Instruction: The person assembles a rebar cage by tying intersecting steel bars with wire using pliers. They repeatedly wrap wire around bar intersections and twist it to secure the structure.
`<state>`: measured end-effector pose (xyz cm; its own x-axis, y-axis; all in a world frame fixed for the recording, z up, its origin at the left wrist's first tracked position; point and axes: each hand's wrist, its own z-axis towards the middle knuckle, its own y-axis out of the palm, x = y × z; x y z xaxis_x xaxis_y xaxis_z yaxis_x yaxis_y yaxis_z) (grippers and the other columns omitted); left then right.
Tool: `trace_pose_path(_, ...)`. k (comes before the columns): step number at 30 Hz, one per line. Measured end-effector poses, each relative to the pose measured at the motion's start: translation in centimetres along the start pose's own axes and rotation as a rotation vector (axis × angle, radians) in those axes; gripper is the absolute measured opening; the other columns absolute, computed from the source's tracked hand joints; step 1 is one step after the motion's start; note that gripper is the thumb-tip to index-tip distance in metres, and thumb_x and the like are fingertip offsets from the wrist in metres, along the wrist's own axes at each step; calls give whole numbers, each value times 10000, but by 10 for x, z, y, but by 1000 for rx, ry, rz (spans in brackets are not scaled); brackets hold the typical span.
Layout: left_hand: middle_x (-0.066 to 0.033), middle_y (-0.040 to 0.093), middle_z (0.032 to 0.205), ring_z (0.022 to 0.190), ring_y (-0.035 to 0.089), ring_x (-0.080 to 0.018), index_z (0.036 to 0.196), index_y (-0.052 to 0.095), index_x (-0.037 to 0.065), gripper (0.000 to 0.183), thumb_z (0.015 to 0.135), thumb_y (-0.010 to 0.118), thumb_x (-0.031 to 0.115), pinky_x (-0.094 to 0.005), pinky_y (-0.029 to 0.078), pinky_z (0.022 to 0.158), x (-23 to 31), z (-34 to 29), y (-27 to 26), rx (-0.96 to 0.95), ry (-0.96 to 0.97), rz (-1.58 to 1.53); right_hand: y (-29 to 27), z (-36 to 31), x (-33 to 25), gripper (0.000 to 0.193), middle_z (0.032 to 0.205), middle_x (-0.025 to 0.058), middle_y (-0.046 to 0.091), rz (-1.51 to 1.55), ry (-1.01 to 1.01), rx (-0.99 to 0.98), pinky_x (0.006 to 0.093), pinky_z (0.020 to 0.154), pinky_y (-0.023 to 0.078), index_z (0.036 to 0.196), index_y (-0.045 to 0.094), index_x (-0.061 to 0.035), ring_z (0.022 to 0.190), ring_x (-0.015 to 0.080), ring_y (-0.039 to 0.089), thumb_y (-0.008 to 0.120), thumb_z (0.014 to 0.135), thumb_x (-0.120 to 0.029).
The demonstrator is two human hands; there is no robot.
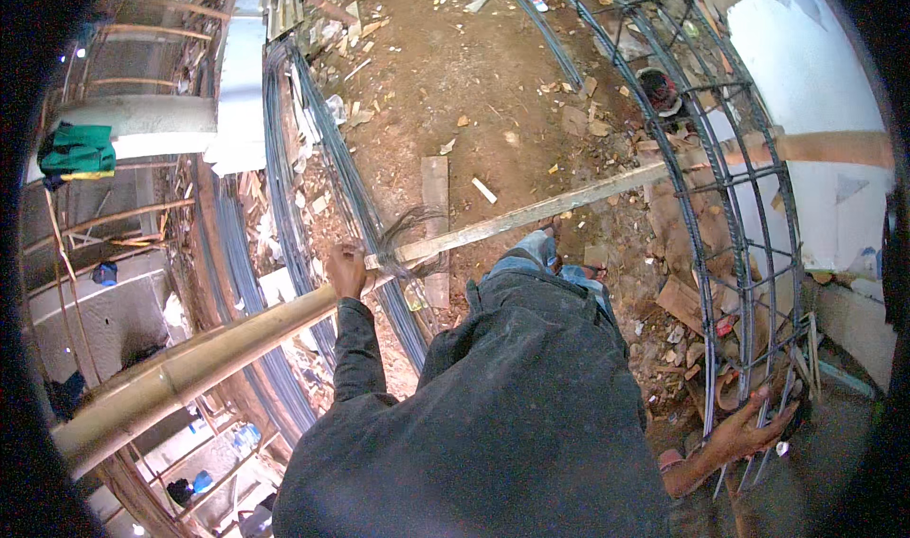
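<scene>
A long steel rebar cage [706, 187], tied with cross stirrups, runs down the right side. At its near end my right hand [725, 448] is wrapped about the bars, partly hidden by them. My left hand [348, 271] is closed beside the end of a wooden batten [550, 210], where a thick bamboo pole [204, 358] also ends; what its fingers hold, if anything, is too small to make out. Thin dark tie wires [414, 227] lie loosely across the batten just right of that hand. The batten reaches across to the cage and passes under it.
Bundles of long steel bars [346, 173] lie to the left on littered ground. A dark bucket [658, 92] stands by the cage. A short board [435, 187] rests on the dirt ahead. Green cloth [78, 149] hangs at far left, and pale panels [796, 64] stand at right.
</scene>
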<state>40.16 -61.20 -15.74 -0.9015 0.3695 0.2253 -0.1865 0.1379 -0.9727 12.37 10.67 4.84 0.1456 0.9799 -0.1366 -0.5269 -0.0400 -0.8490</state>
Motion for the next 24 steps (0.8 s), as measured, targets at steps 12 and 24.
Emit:
trace_pose_path(12,-273,778,927,796,768,-423,998,780,-85,366,931,768,275,-482,619,767,-27,-72,21,-4,-59,0,86,2,-142,487,1433,165,631,768,11,-445,440,1122,509,1462,616,31,1343,289,607,730,1064,-226)
trace_pose_path(24,4,616,637,478,432,-95,1144,799,45,399,1118,621,401,-282,405,462,44,-42,-69,206,-546,-858,101,27,-207,364,1307,146,642,801,-69,-815,404,1084,503,1334,698,16,1223,275,608,748,1033,-183)
